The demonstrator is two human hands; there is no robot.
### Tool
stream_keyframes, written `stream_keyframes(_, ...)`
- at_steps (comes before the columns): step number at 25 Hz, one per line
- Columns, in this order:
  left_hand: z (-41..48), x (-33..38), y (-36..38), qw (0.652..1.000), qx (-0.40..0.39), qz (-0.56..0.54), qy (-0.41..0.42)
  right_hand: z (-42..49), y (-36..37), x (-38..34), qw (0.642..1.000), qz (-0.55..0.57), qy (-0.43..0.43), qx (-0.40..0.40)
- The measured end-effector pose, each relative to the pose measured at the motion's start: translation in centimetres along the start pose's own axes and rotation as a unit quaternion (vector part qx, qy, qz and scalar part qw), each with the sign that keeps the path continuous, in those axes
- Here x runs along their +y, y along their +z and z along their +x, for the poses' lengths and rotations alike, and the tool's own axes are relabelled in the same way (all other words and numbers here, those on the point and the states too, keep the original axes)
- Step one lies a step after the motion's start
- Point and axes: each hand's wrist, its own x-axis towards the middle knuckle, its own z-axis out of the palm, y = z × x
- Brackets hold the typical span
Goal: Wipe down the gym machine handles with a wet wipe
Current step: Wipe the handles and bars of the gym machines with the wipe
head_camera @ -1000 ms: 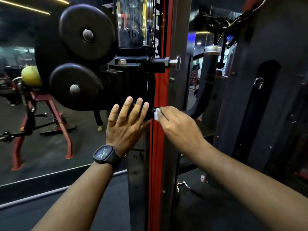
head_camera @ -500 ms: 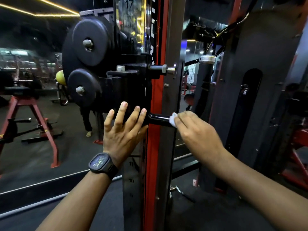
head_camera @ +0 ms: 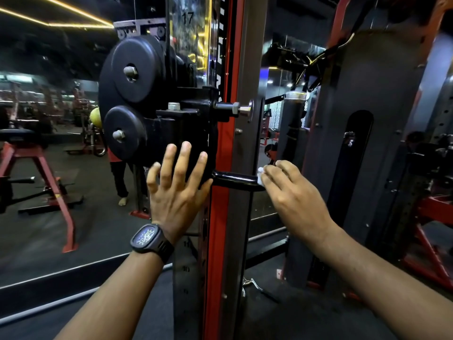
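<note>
A glossy black handle bar (head_camera: 234, 181) sticks out to the right from the black carriage (head_camera: 186, 133) on the red and grey upright. My right hand (head_camera: 291, 195) wraps its fingers round the bar's right part, with a small white wet wipe (head_camera: 260, 173) pinched between fingers and bar; only a corner of the wipe shows. My left hand (head_camera: 177, 190), with a dark watch on the wrist, presses flat with spread fingers against the lower front of the carriage, just left of the bar.
Two black round plates (head_camera: 137, 74) sit on the carriage's left side, and a silver pull pin (head_camera: 245, 109) juts out above the handle. A grey weight-stack housing (head_camera: 367, 143) stands to the right. A mirror at left reflects red gym frames (head_camera: 41, 173).
My right hand has slid the wipe rightward along the bar, away from the carriage, uncovering more of the black handle. My left hand stays pressed on the carriage. The view has shifted slightly.
</note>
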Motion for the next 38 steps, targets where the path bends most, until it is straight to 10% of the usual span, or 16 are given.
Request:
stream_keyframes(20, 0.7, -0.6, 0.9, 0.996, 0.000, -0.085, 0.014, 3.3, -1.0, 5.6, 0.990, -0.065, -0.050, 0.118)
stream_keyframes(38, 1.1, -0.6, 0.8, 0.995, 0.003, -0.096, 0.013, 4.9, -0.1, 4.0, 0.947, 0.116, 0.227, 0.195)
